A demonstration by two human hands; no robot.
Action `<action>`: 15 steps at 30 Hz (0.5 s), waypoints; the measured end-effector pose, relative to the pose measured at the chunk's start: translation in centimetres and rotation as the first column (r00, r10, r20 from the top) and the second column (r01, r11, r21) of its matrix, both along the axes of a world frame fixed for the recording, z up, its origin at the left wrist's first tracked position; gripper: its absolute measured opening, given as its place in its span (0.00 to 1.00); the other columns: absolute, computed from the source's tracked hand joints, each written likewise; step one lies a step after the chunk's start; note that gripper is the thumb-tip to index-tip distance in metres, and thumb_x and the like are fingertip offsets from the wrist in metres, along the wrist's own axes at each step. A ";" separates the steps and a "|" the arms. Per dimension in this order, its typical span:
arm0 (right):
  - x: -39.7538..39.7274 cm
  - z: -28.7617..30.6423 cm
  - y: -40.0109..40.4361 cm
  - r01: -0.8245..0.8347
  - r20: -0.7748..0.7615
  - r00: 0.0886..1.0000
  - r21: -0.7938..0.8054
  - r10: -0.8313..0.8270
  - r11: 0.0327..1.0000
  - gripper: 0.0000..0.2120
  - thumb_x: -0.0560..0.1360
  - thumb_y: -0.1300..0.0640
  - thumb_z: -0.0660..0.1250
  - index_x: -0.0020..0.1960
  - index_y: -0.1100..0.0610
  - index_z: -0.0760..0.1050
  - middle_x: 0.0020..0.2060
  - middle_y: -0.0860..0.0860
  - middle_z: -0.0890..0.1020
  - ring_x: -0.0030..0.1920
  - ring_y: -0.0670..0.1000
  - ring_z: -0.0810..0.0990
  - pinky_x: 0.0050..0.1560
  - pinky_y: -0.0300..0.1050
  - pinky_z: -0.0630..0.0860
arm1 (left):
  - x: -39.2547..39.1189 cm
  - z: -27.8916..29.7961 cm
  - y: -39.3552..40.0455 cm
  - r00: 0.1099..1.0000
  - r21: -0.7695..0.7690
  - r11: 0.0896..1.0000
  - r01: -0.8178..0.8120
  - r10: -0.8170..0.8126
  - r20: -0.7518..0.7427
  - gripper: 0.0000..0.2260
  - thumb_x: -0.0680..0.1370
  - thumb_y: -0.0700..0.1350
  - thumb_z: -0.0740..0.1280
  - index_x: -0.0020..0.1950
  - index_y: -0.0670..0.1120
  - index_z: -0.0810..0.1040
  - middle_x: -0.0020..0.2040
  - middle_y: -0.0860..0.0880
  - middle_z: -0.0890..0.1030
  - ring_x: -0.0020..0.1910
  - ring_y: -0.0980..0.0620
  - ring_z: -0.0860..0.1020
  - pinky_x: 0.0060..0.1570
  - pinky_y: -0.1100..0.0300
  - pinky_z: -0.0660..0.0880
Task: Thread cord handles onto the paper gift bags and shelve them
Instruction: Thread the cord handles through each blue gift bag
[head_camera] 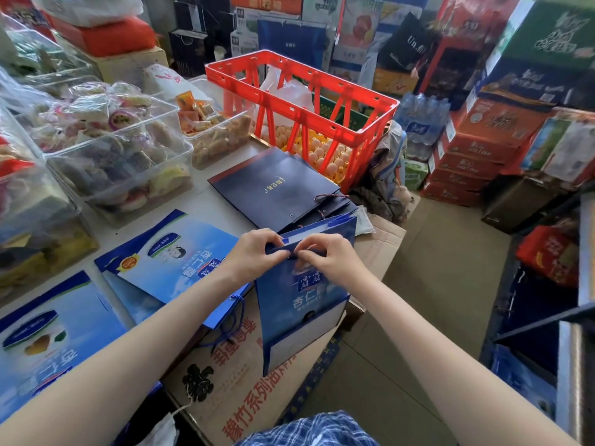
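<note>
Head view: we have the blue gift bag (302,304) upright at centre frame, over the edge of a cardboard box (231,391). Left hand (257,249) pinches the near top rim; right hand (325,255) pinches right beside it, fingers curled, probably on a cord end, too small to confirm. Keep the rim flat, hole exposed, feed straight through and knot inside. Flat blue bags (167,252) lie left of centre, dark navy bags (277,188) just above the hands. Shelf (573,333) at right edge.
</note>
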State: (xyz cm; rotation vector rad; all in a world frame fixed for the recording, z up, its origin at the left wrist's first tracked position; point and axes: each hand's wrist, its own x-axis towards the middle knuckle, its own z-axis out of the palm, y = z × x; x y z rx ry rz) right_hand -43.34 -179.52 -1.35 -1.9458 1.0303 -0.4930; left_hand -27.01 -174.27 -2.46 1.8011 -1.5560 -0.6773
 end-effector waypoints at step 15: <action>-1.2 -1.3 0.7 0.115 0.095 0.988 0.039 -0.118 0.993 0.04 0.71 0.61 0.73 0.46 0.59 0.82 0.40 0.51 0.83 0.38 0.42 0.81 0.41 0.30 0.76 | -0.7 0.6 0.4 0.966 0.116 0.993 -0.024 0.053 -0.254 0.05 0.77 0.41 0.66 0.44 0.41 0.79 0.35 0.50 0.76 0.33 0.58 0.72 0.29 0.74 0.67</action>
